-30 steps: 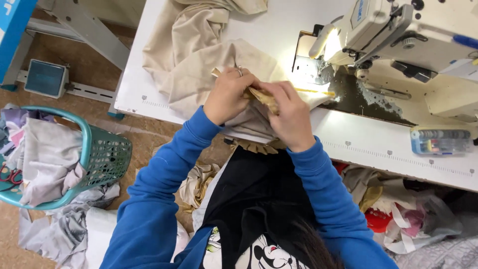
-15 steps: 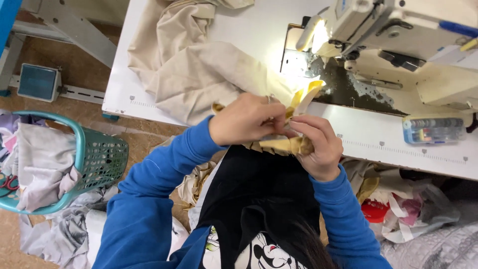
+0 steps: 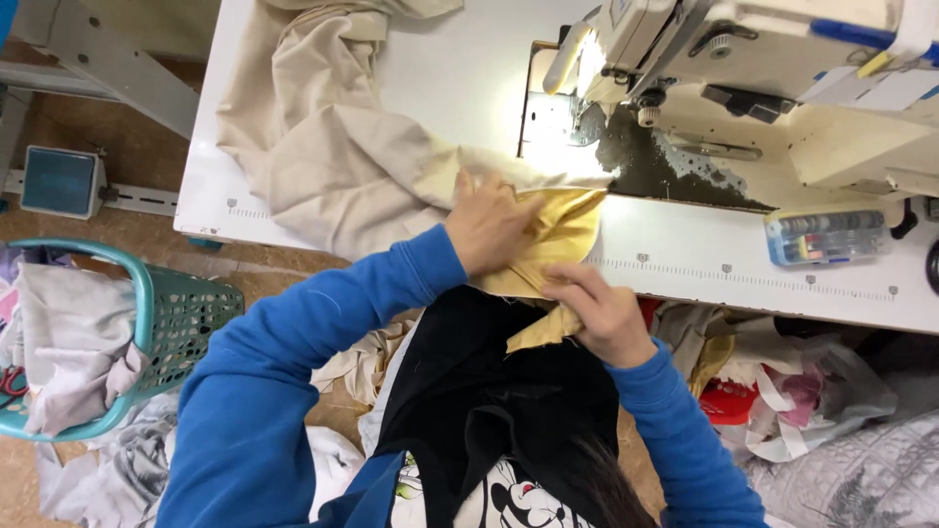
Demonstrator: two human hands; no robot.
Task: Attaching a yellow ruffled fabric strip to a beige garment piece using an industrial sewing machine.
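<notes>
Yellow cloth (image 3: pixel 562 235) is spread over the near edge of the white sewing table (image 3: pixel 460 68), just in front of the sewing machine (image 3: pixel 743 59). It is pressed flat by the left hand (image 3: pixel 489 223), whose fingers are laid open on it. A hanging corner of the same cloth is pinched by the right hand (image 3: pixel 602 313), below the table edge. The hands are held a little apart. Beige fabric (image 3: pixel 323 147) is heaped at the left of the table, touching the yellow piece. A teal basket (image 3: pixel 166 323) of cloth stands on the floor.
</notes>
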